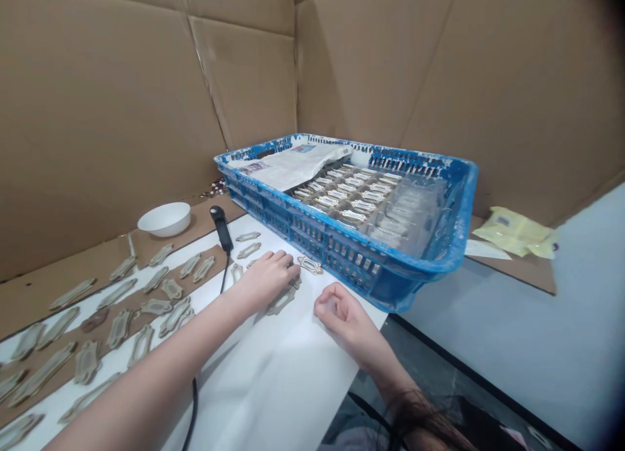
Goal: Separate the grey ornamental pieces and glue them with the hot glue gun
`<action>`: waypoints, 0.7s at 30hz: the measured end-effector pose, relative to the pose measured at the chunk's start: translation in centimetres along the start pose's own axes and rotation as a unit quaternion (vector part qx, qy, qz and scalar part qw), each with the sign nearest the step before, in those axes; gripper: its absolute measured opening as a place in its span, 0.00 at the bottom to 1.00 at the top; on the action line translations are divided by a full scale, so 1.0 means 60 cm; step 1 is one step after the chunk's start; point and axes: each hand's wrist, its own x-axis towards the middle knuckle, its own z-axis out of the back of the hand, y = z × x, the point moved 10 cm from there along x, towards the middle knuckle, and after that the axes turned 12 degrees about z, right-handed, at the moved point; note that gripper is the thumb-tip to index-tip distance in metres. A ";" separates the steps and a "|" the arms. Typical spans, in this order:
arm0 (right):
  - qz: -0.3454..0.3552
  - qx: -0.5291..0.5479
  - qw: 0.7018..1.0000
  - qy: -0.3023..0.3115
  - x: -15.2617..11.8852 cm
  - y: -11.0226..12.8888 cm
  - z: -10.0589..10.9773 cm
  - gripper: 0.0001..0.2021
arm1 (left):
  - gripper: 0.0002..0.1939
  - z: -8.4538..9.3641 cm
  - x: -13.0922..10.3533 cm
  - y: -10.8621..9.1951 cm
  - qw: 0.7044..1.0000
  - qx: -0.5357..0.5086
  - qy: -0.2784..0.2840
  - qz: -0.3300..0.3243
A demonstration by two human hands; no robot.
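Note:
My left hand [271,278] reaches across the white sheet, its fingers bent down and closed on metal label frames. One ornate label frame [282,302] shows beneath the hand, and another label frame [309,264] lies just beyond the fingertips, close to the basket. To the right, my right hand [347,321] hovers near the sheet's edge with its fingers curled in; I see nothing held in it. Left of the left hand lie two more label frames [249,250]. The contact between the left fingertips and the pieces is partly hidden.
A blue plastic basket [312,233] holds rows of label frames [352,191], clear plastic packs [410,210] and a white bag [297,164]. A corded black device [221,228], a white bowl [165,219] and several scattered frames occupy the left. A yellow packet [515,232] lies right.

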 end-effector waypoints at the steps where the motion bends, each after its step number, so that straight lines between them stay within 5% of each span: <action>1: 0.001 -0.003 1.000 0.004 0.000 0.001 -0.001 0.12 | 0.08 -0.003 -0.001 0.003 1.000 -0.006 0.000 -0.002; 9: -0.013 0.006 1.000 0.015 0.000 0.001 -0.007 0.11 | 0.09 -0.016 -0.001 0.022 0.998 -0.051 0.010 0.022; 14: 0.013 -0.013 1.000 0.013 0.002 0.017 -0.006 0.09 | 0.11 0.016 -0.011 0.030 0.991 -0.097 -0.024 0.093; 21: 0.016 -0.043 0.999 -0.006 0.002 0.020 0.003 0.09 | 0.10 0.040 -0.082 0.021 0.919 -0.305 -0.081 0.237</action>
